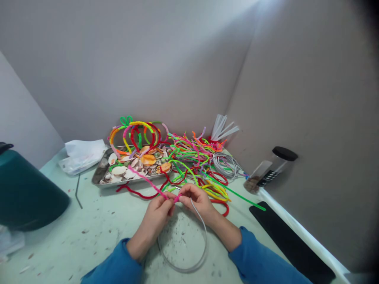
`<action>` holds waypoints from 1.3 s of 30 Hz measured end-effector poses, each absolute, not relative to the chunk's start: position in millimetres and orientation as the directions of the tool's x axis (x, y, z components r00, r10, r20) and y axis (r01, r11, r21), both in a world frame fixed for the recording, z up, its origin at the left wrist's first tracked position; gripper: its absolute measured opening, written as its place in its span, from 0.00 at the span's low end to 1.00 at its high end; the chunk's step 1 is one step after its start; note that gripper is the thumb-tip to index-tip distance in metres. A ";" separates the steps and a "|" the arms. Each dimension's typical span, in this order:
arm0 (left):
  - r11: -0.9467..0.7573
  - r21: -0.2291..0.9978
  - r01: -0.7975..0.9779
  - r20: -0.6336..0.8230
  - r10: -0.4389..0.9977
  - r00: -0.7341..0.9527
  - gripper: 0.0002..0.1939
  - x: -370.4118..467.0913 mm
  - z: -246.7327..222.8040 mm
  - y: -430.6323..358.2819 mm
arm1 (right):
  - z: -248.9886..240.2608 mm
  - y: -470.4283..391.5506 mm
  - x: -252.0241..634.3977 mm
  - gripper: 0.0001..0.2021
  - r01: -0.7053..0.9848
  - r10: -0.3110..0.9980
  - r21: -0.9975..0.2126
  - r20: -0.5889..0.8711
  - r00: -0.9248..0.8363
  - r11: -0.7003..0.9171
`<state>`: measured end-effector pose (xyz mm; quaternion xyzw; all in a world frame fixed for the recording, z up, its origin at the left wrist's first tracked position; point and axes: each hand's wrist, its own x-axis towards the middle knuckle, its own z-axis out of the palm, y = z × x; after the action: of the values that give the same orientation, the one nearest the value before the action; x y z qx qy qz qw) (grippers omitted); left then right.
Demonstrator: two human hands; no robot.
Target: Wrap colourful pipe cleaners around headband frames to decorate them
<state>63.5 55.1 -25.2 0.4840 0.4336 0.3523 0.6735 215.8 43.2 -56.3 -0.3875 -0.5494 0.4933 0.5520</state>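
Observation:
Both hands meet low in the middle of the head view, above the table. A bright pink pipe cleaner (pixel 148 181) runs up and left from my fingers, with a short wrapped part between the two hands. My left hand (pixel 161 208) pinches it. My right hand (pixel 197 200) has its thumb and fingers closed at the wrapped pink part, beside the end of a grey wire loop (pixel 205 244). The loop hangs below the hands in a round curve. The exact contact at the fingertips is partly hidden.
A metal tray (pixel 96 173) holds shells and colourful wrapped rings (pixel 145 126). Behind my hands lie tangled pipe cleaners (pixel 192 152) and coiled grey wire (pixel 226 165). A dark green container (pixel 28 193) stands left; a clear jar (pixel 271 169) and black strip (pixel 291 240) are right.

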 end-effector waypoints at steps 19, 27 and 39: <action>0.303 0.952 -0.045 -0.264 0.886 0.381 0.10 63.2 -21.0 53.7 | -51.1 40.9 213.8 0.09 -0.091 0.965 -0.968 0.242 -0.099 0.234; 0.329 0.944 -0.023 -0.298 0.881 0.368 0.04 64.6 -20.1 55.2 | -49.1 40.7 214.2 0.09 -0.056 0.956 -0.962 0.273 -0.105 0.269; 0.211 0.977 0.024 -0.208 0.924 0.322 0.09 65.1 -14.1 49.7 | -56.0 43.9 216.5 0.10 -0.067 0.965 -0.968 0.246 -0.091 0.241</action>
<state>65.1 49.7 -14.1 0.5160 0.4592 0.3579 0.6283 216.5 43.9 -56.0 -0.3953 -0.5677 0.4727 0.5459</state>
